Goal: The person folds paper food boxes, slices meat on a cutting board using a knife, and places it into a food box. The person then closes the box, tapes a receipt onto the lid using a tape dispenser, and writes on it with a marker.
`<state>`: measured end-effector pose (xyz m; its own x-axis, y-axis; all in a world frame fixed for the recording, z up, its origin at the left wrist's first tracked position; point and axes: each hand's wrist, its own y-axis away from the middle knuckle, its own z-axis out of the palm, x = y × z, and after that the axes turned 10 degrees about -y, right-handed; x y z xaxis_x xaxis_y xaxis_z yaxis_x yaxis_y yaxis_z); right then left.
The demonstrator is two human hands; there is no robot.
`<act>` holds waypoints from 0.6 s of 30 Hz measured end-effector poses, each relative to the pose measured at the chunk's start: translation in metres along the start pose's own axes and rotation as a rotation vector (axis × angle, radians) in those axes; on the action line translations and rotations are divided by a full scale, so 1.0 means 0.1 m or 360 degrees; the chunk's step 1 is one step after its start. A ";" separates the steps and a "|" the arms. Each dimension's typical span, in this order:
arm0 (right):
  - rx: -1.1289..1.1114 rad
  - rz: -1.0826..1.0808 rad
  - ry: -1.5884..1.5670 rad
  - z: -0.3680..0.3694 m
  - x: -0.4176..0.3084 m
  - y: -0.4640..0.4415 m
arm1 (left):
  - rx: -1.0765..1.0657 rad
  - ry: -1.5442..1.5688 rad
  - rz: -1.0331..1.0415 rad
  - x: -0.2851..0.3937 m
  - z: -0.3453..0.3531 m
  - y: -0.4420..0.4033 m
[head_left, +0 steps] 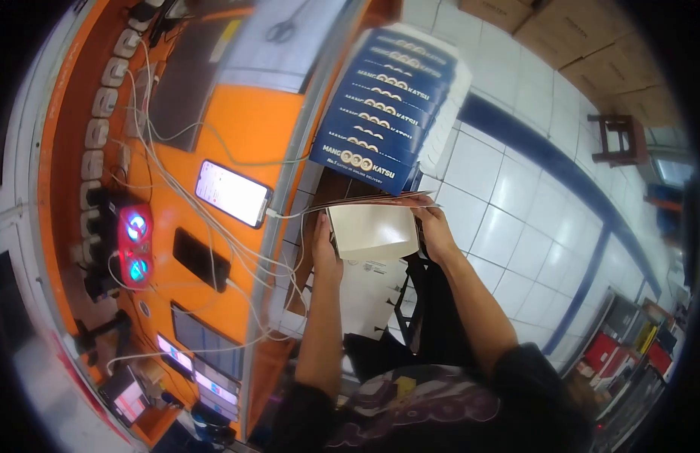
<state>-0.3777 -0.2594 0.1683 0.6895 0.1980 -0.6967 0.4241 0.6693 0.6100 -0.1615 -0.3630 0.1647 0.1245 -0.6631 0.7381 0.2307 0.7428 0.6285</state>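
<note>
Cardboard hides most of my grip: the fingers of my left hand (327, 245) run out of sight behind the pale carton (374, 232), and those of my right hand (434, 226) are partly lost at its upper right corner. Both hands are clamped on the carton, one at either side, and it sits in front of me, just beside the stack of blue packaging (360, 167). Its outer face is turned away, so I cannot tell what is on it. Beneath, a whitish panel (365, 298) is half covered, its print too small to read. In the stack, each piece overlaps the next, and the far end blurs; only the nearest shows its KATSU lettering clearly.

The carton's inside is smooth and slightly glossy, catching a bright patch of light, with a thin brownish edge along the top. The blue pieces look flat and square-cornered. On my left, the orange tabletop (252, 121) carries a lit phone (233, 193), its screen too washed out to read, a dark glossy phone (202, 259) and thin, tangled white cables (185, 192). Square, shiny tiles (470, 181) pave the floor.
</note>
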 end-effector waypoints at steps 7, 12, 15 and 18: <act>0.0186 0.0068 0.0754 -0.05 0.03 -0.09 | 0.0038 -0.0123 -0.0091 0.11 0.08 -0.01; 0.0228 0.0015 0.1530 -0.01 -0.06 -0.13 | 0.0211 -0.0284 -0.0060 0.13 0.18 0.01; 0.0393 -0.0588 0.1585 -0.11 0.08 -0.18 | 0.0394 -0.0432 0.0070 0.06 0.20 -0.07; 0.0372 -0.0134 0.0657 -0.27 0.48 -0.28 | 0.0554 -0.0490 -0.0022 0.11 0.30 -0.07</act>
<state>-0.3726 -0.2492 0.1076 0.3764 0.4495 -0.8101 0.6216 0.5259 0.5806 -0.1907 -0.3723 0.1756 -0.1805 -0.6541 0.7346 -0.1138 0.7557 0.6449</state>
